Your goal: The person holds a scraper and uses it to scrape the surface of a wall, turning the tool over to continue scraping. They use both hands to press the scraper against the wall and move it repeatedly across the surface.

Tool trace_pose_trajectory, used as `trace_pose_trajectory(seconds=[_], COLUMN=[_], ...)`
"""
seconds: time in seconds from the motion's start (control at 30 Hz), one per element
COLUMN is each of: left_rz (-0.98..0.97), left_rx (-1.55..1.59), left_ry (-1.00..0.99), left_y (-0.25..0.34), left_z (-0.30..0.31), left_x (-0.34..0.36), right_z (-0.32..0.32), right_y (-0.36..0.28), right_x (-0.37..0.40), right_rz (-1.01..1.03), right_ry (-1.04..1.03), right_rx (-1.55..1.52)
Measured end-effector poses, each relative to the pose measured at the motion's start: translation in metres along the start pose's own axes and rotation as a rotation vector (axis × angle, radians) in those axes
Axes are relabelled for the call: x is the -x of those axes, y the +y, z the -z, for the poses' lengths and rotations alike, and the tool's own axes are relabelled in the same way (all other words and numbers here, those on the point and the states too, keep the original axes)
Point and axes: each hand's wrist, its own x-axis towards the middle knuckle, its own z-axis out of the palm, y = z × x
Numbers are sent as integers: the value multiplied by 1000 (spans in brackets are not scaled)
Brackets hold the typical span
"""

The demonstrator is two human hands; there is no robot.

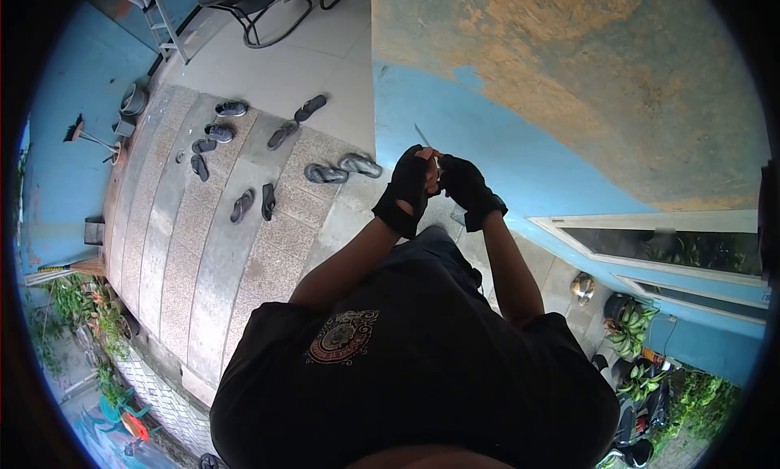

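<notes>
Both of my hands are in black fingerless gloves, raised together close to the wall [479, 120]. A thin, pale metal blade [420, 134] sticks up from between them, slanting to the upper left. Its handle is mostly hidden by my fingers, so I cannot make out the exact kind of tool. My left hand [410, 183] is closed around it, fingers curled. My right hand [465, 185] is closed too, its fingertips pinching the tool's lower part against the left. The wall shows blue paint below a rough brown, bared patch.
Several shoes and sandals [325, 174] lie on the tiled floor [280, 242] to the left. A ladder [166, 32] with a person's foot on it and a chair [258, 6] stand farther off. To the right are a window frame [650, 225], a cat [582, 288] and potted plants [630, 331].
</notes>
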Motion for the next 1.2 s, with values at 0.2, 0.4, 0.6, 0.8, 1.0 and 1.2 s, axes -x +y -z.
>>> trace_pose_trajectory(seconds=[0.2,0.4,0.6,0.8,1.0,1.2], left_rz=[-25,-56,-22,74,99,57], left_rx=[-36,-93,-119,-101,-187,-192], left_ry=[31,36,100,128,145,149], left_y=[-7,-29,-90,-153,-180,-179], left_z=[-7,-32,-55,-61,-64,-67], left_x=[15,34,62,105,133,143], right_z=[10,17,21,36,38,35], right_y=[-39,-37,-17,13,43,38], right_x=[63,107,179,251,294,296], right_rz=[-19,58,68,0,-52,-41], right_ry=[206,271,312,338,367,386], right_rx=[14,37,-6,-198,-217,-244])
